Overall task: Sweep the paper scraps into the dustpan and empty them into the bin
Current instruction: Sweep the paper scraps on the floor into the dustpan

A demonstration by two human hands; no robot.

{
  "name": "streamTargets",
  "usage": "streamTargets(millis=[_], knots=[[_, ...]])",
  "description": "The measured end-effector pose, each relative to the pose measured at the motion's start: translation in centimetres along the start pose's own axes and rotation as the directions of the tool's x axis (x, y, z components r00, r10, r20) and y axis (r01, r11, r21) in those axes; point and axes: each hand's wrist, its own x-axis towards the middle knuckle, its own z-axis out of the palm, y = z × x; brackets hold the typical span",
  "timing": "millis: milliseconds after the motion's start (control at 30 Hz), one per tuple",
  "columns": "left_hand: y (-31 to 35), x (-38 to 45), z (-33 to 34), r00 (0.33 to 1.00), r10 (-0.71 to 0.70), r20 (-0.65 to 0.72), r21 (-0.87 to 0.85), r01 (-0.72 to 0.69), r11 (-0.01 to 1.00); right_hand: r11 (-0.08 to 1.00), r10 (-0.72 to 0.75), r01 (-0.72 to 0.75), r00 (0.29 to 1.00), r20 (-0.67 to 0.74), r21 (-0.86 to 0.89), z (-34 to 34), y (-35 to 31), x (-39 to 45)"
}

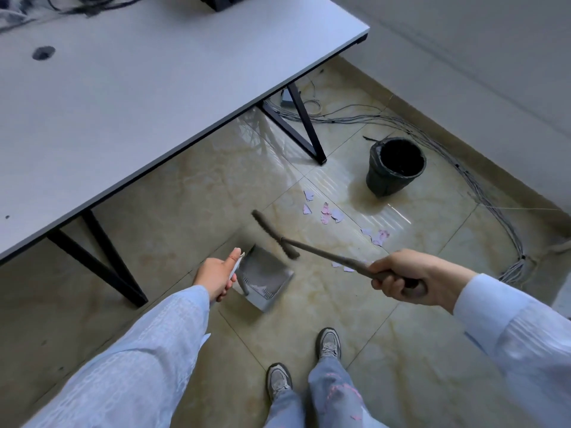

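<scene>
Gripping grey plastic dustpan (265, 281) handle in closed left hand (216, 278), right hand (401, 278) fisted on dark long-handled broom (275, 234), pink-white torn paper scraps (327, 211) on glossy beige tile floor (401, 350), black lined bin (395, 165) beyond, white desk (123, 88) left, grey cable bundle (482, 193) along wall.

Dustpan (265, 279) sits on the floor (401, 335) just ahead of the shoes (329, 342), table (123, 103) to its left. Broom head (275, 234) hangs above the pan's far edge. Paper scraps (327, 211) lie beyond, bin (395, 166) behind them, cables (482, 193) curving right.
</scene>
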Motion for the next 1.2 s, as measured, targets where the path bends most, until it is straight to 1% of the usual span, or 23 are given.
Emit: streamTargets(millis=[100,267,400,600,700,867,1200], knots=[[3.3,0.1,0.5,0.998,0.061,0.020,0.044,-0.062,0.997,0.992,-0.060,0.064,0.997,-0.042,0.109,-1.9,-1.0,-0.8],[9.1,1.7,2.6,0.988,0.153,0.034,0.110,-0.156,0.982,0.975,-0.130,0.151,0.983,-0.133,0.161,-6.2,-3.8,0.8],[13.7,3.8,5.3,0.982,0.182,0.050,0.169,-0.188,0.968,0.971,-0.115,0.151,0.975,-0.190,0.187,-11.1,-7.3,3.2],[18.6,7.3,8.7,0.982,0.190,-0.004,0.221,-0.184,0.958,0.976,-0.077,0.118,0.974,-0.215,0.185,-15.7,-11.0,7.0],[19.8,8.6,9.4,0.981,0.195,-0.018,0.233,-0.186,0.955,0.977,-0.053,0.094,0.976,-0.209,0.192,-15.9,-12.5,8.7],[21.7,11.5,9.4,0.983,0.180,0.019,0.285,-0.178,0.942,0.975,-0.024,0.067,0.981,-0.194,0.214,-14.5,-14.4,11.5],[24.4,14.8,7.6,0.984,0.161,0.081,0.301,-0.178,0.937,0.946,0.055,-0.018,0.993,-0.107,0.324,-8.0,-16.2,13.4]])
